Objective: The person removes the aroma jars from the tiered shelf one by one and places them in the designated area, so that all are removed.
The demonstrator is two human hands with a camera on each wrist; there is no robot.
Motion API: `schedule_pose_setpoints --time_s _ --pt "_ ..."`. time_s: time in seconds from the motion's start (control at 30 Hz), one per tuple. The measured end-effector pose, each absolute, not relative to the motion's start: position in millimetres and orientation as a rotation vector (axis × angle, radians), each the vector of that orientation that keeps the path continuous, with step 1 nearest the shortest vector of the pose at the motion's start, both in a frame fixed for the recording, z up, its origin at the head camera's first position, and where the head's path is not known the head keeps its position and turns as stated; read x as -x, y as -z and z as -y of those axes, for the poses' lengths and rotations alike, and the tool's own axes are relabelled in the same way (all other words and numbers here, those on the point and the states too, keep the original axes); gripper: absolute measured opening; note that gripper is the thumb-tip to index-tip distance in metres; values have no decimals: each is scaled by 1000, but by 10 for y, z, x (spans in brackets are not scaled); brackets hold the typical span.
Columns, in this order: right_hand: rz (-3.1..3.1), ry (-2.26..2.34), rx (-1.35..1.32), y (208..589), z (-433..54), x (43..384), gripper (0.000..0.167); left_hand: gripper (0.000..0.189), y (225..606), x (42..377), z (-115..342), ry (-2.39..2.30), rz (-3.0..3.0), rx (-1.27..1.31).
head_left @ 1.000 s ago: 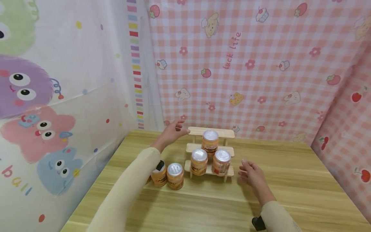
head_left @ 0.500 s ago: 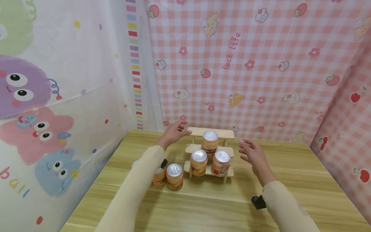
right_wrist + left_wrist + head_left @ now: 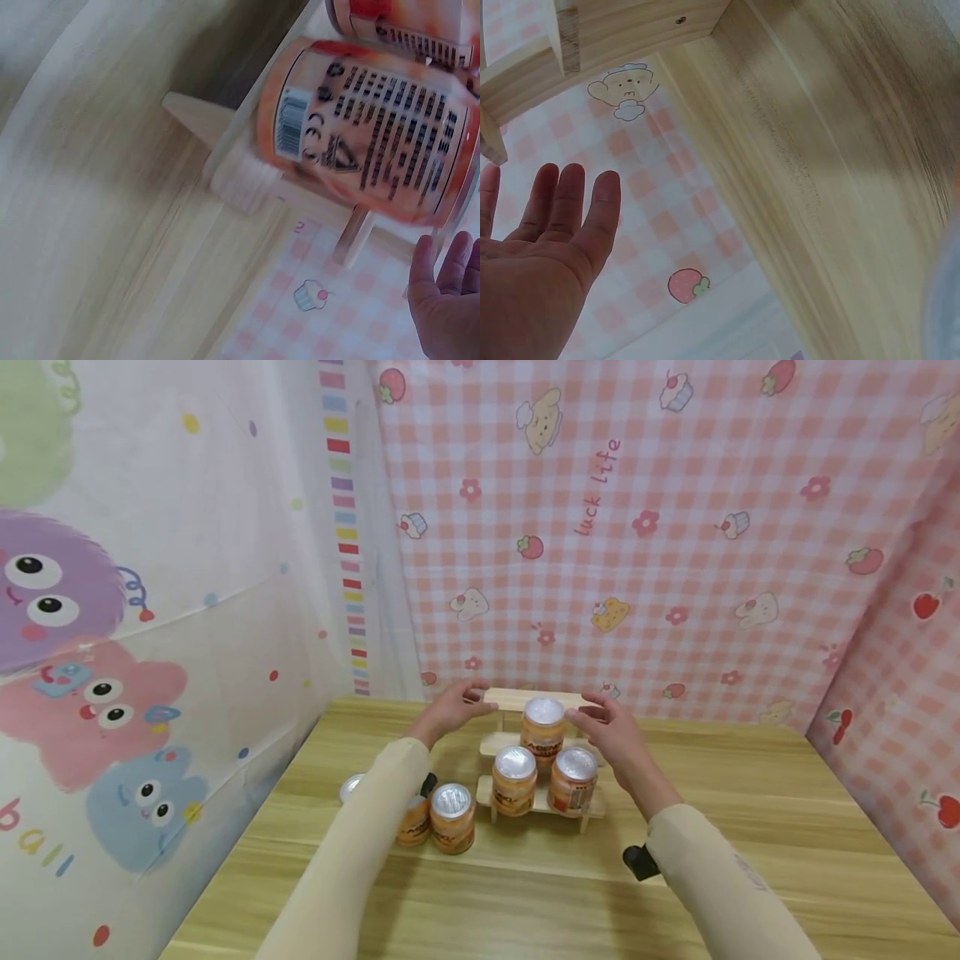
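Note:
A small three-tier wooden shelf (image 3: 512, 698) stands on the table. An orange can with a silver lid (image 3: 543, 739) is on its middle tier; the bottom tier bears a left can (image 3: 514, 787) and a right can (image 3: 573, 789). My left hand (image 3: 453, 708) is at the top tier's left end, fingers extended in the left wrist view; whether the thumb touches the wood is unclear. My right hand (image 3: 617, 735) reaches the top tier's right end, thumb near the middle-tier can's lid. Its fingers (image 3: 424, 266) look straight in the right wrist view; contact cannot be made out.
Left of the shelf, more orange cans stand on the wood-grain table (image 3: 510, 902): one nearest the shelf (image 3: 452, 827), others partly hidden by my left sleeve (image 3: 352, 843). A pink checked cloth (image 3: 675, 577) hangs behind, and a cartoon-printed white cloth (image 3: 247, 635) hangs at the left.
My right hand has moved up and left from beside the shelf to the top tier's right end. The left hand has shifted slightly right; the cans on the shelf stay put.

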State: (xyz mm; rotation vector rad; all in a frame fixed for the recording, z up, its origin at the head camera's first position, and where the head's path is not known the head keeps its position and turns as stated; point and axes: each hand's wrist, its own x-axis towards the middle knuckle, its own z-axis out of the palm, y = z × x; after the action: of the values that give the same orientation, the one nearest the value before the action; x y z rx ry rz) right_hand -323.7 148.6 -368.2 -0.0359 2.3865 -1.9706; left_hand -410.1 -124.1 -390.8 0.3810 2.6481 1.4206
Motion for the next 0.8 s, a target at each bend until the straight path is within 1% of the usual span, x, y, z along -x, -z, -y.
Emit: schedule_pose_setpoints --time_s 0.2,0.43,0.8 --pt "-2447 1881 104 3704 -1360 3277 67 53 3927 4099 1235 -1438 -2644 -381" --pt "-2491 1786 171 3770 -1285 3333 73 52 3917 4095 1210 -1463 -2624 -375" --pt "-2537 1705 231 3767 -1221 3357 80 50 3932 4117 1198 -1469 -2610 -340"
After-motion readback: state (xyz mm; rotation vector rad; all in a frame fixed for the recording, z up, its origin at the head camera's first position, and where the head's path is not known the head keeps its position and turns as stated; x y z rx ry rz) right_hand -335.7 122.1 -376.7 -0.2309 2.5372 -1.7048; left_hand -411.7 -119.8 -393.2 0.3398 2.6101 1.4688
